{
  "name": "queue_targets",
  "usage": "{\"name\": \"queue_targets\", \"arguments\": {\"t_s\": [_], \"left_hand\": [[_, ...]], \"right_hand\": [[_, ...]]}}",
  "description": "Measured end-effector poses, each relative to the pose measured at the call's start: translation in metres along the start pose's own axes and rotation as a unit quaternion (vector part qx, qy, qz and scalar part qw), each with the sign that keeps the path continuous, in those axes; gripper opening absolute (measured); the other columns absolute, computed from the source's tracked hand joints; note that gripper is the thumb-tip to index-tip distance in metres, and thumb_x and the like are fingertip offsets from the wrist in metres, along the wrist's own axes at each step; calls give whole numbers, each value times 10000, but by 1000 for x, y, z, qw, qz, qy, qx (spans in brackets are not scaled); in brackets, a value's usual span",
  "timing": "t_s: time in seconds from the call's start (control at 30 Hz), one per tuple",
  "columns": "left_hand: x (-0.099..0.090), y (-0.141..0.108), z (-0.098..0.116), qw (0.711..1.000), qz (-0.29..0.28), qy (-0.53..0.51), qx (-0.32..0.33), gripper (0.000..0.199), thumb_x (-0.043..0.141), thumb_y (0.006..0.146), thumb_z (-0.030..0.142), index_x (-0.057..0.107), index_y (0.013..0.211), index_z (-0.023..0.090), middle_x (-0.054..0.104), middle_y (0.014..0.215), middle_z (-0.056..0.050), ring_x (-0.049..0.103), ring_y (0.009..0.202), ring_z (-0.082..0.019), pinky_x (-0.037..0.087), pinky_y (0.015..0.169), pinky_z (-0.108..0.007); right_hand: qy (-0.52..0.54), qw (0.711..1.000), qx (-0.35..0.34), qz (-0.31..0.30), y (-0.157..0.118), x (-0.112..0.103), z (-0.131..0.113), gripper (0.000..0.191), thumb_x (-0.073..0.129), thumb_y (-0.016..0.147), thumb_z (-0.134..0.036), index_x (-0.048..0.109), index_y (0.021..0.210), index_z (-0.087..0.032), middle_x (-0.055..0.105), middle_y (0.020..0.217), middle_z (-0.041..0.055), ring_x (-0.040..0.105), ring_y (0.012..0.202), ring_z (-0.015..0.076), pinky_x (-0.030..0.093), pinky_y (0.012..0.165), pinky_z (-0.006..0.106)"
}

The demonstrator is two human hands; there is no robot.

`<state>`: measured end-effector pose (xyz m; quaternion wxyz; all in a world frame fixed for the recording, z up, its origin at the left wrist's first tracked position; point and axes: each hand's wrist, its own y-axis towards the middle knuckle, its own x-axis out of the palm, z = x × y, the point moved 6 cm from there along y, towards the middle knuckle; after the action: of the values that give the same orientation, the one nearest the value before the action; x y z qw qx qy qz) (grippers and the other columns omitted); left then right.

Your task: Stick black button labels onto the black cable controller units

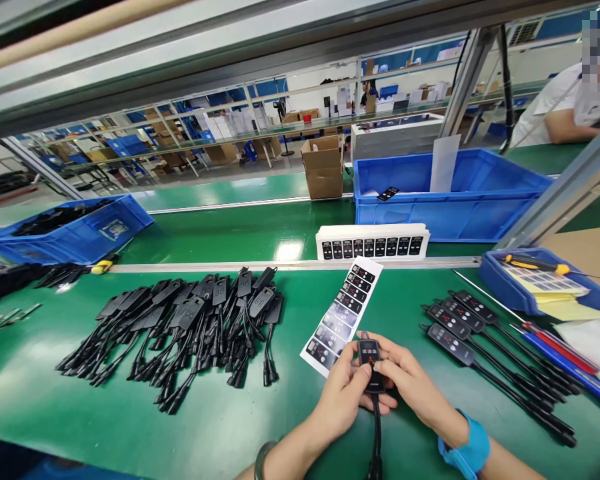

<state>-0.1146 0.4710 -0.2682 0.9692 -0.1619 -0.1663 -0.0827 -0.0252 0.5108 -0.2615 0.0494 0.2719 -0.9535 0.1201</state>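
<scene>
Both hands hold one small black controller (pixel 371 360) with a cable hanging down towards me. My left hand (pixel 343 390) grips its left edge, thumb on the front face. My right hand (pixel 407 380) wraps the right edge, its thumb also pressed on the face, which bears a dark printed label. Just behind my left hand lies a white sheet of label stickers (pixel 343 313), partly covered by that hand. Several controllers with labelled faces (pixel 450 341) lie in a group to the right. A large pile of controllers with plain faces (pixel 185 313) spreads to the left.
A stack of label sheets (pixel 373 247) stands behind the sticker sheet. Blue bins stand at the back right (pixel 430 217) and left (pixel 80 237). A small blue tray (pixel 520 293) with a screwdriver (pixel 537 264) is at right, near pens (pixel 563 350). A person (pixel 555 107) sits beyond.
</scene>
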Motion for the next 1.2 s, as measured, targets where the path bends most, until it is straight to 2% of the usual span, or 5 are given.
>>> {"name": "queue_targets", "arguments": {"t_s": [0.1,0.27,0.5,0.97,1.2], "left_hand": [[0,0,1,1000,-3,-10,0,500,562,831,502,395,1166,170,686,855,-71,707,645,-169,561,548,-210],[-2,0,1,1000,-2,-16,2,495,571,825,507,397,1145,172,681,833,-58,706,640,-165,556,546,-203],[-3,1,-3,1000,-7,-15,5,479,567,825,504,401,1134,177,677,827,-53,702,617,-165,558,535,-214],[-4,1,-2,1000,3,-24,-7,471,570,824,483,416,1141,170,675,802,-54,698,604,-170,552,525,-220],[-3,0,-1,1000,0,-22,-13,473,572,823,485,422,1144,171,678,823,-67,704,629,-184,555,539,-229]], "right_hand": [[6,1000,11,2,2,-2,0,539,488,743,-241,513,1274,-152,707,958,52,618,788,178,445,576,240],[11,1000,9,-9,1,-2,0,545,498,763,-273,510,1293,-146,699,1010,69,606,913,206,463,640,256],[-22,1000,-7,-19,0,-1,-2,537,498,792,-272,490,1315,-151,694,972,52,574,689,146,460,579,241],[-24,1000,-2,-13,-1,0,-2,513,504,795,-281,512,1292,-154,684,915,34,518,599,120,470,585,244],[-16,1000,1,-17,-1,0,0,542,507,776,-267,508,1309,-168,685,960,42,542,639,133,461,566,239]]}}
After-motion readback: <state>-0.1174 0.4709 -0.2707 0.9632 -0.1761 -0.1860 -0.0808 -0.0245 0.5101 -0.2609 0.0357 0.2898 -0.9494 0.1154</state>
